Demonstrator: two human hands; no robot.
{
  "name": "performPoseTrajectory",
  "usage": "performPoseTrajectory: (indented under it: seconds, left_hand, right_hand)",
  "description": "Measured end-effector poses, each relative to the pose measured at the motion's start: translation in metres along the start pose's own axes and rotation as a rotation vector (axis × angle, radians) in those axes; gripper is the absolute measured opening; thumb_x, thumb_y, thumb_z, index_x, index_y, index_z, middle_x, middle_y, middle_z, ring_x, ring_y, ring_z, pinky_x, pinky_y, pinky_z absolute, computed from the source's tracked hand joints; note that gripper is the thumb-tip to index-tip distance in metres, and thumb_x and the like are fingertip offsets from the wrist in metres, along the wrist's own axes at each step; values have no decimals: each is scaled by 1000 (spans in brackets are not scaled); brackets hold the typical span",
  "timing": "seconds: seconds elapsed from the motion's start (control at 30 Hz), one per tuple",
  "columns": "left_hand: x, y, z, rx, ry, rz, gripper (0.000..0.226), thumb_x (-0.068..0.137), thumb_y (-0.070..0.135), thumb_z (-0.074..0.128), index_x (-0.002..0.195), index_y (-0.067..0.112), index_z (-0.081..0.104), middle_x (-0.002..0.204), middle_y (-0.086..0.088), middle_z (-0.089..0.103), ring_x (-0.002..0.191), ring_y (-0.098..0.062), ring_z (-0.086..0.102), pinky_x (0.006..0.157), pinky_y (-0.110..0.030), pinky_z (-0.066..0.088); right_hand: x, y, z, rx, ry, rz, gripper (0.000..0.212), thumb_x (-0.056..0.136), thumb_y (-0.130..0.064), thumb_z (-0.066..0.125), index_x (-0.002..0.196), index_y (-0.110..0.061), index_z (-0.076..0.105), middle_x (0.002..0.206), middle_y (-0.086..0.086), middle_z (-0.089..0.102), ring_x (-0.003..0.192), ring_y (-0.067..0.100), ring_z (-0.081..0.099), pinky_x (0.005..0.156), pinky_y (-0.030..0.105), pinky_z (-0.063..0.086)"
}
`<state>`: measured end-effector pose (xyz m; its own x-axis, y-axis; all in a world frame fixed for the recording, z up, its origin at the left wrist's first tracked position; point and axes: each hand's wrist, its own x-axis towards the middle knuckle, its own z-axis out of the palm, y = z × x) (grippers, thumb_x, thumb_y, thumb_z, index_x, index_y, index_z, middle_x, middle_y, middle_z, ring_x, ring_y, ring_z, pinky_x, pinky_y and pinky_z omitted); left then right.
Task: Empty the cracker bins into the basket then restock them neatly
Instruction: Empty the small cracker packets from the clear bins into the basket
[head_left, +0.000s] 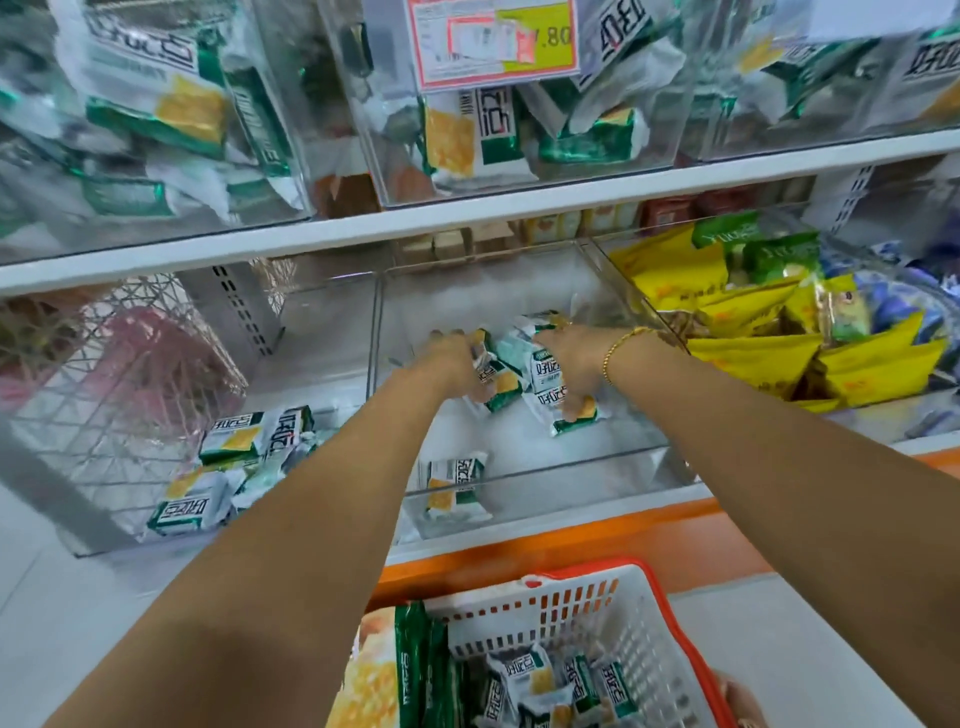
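Observation:
Both my arms reach into the clear middle bin (545, 467) on the lower shelf. My left hand (452, 358) curls round small green-and-white cracker packets (498, 382) at the back of the bin. My right hand (571, 358) grips more of those packets from the other side. One loose packet (454, 486) lies at the bin's front. The left clear bin (332, 332) holds a few packets (236, 436) near its front. Below me stands the white basket with an orange rim (613, 603), with several packets (540, 680) inside.
The upper shelf carries clear bins (467, 171) full of the same crackers, with a price tag (493, 41). Yellow and green snack bags (753, 322) fill the right bin. A wire rack (114, 374) stands at the left. An orange shelf edge (571, 540) runs under the bins.

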<state>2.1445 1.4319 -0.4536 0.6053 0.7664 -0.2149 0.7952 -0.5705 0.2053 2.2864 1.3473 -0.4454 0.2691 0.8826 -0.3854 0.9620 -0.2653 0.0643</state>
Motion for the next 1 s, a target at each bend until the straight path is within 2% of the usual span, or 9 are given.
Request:
performPoseTrajectory:
  seconds: [0.1,0.17,0.23,0.33,0.47,0.57,0.63,0.8,1.0]
  left_hand:
    - [17,-6,6,-23,39,-64,90,71,44,80,137,4,34,133,-19,38,122,-35,44,101,-41,42]
    - [24,-6,11,-17,56,-66,92,71,50,78,136,2,32,133,-19,39,122,-34,45,99,-41,43]
    - [30,-5,16,-38,84,-57,91,74,54,74,135,1,33,132,-18,41,121,-32,46,98,-39,43]
    - [37,-5,20,-53,109,-61,85,78,58,67,133,2,36,131,-17,44,119,-30,48,94,-37,42]
    - [38,-3,24,47,90,-70,77,82,64,57,131,7,42,130,-16,44,121,-30,42,98,-36,37]
    - [42,-3,24,112,5,-156,91,75,76,53,133,6,42,134,-19,43,126,-34,38,104,-40,34]
    - [40,-5,19,132,-113,-200,97,74,77,53,135,2,41,138,-18,46,128,-34,41,106,-42,37]
    - [20,6,1,175,-325,-168,76,78,51,72,132,2,49,136,-12,52,119,-29,55,102,-39,46]
    - [11,11,7,258,-469,-124,84,74,42,79,140,7,43,144,-10,46,123,-32,51,98,-42,49]
  right_hand:
    - [10,-1,3,-50,-61,9,130,60,-34,90,153,-15,1,155,20,21,135,41,37,105,48,41]
    - [12,-4,8,-55,-82,10,135,60,-35,90,153,-18,-7,157,21,14,134,42,37,104,51,41]
    - [12,-7,14,-85,-70,3,135,63,-35,89,153,-16,-11,156,23,15,136,41,36,106,51,38]
    - [8,-8,24,-24,-11,-11,131,62,-29,90,153,-14,-4,153,25,20,130,40,44,98,45,44]
    - [1,-6,32,48,-32,-38,121,62,-30,90,149,-12,9,148,23,27,123,38,49,92,43,48]
    - [-3,-4,34,67,-71,-42,124,63,-33,89,151,-13,5,152,21,21,130,38,44,100,47,45]
    - [-3,-3,34,77,-85,-46,126,63,-35,89,152,-13,2,153,21,18,132,37,40,102,47,44]
    - [-2,-5,34,110,-89,-34,127,65,-34,87,153,-15,-4,153,22,20,132,37,41,102,47,44]
    - [-11,-7,39,168,-62,-29,117,70,-24,86,151,-13,3,151,23,25,133,35,39,100,44,45]
